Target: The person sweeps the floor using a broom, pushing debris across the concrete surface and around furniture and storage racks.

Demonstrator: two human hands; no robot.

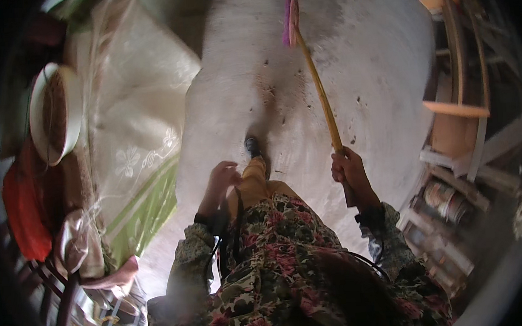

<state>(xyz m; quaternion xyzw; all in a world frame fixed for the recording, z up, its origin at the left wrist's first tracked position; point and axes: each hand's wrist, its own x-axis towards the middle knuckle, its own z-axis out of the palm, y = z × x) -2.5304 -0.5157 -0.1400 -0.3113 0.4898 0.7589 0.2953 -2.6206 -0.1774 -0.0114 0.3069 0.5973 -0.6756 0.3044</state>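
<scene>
Two crowded margins bound the grey floor (380,66) in our view. At left we see a pale covering (131,93) with white flower outlines and a green border (141,209); nearer along that side lie a red cloth or bag (25,204) and a pinkish cloth (115,278). At right, wooden frames (456,110) and pale boards (436,239) narrow the floor space. Dark crumbs (268,89) are scattered between these margins, and our dark shoe (252,146) stands in the middle, near the yellow trouser leg (253,178). The broom (318,85) slants from our right hand (348,168) toward the far floor. Its handle is long, straight and yellow, with a darker end projecting on the near side of the hand; its narrow head (290,21) is purple with a pale pink strip, too blurred for us to tell its material. The right fingers are clamped around the handle close to this near end. Our left hand (221,178), well apart from the broom, hangs before the flowered garment (277,239), its fingers loosely bent and slightly apart. Among containers, we note a round white basin (74,114) at far left, tilted in our view, with brown contents (54,116) too blurred to identify. At right, a can-shaped container (445,201) lies among the boards; we cannot tell what it holds.
</scene>
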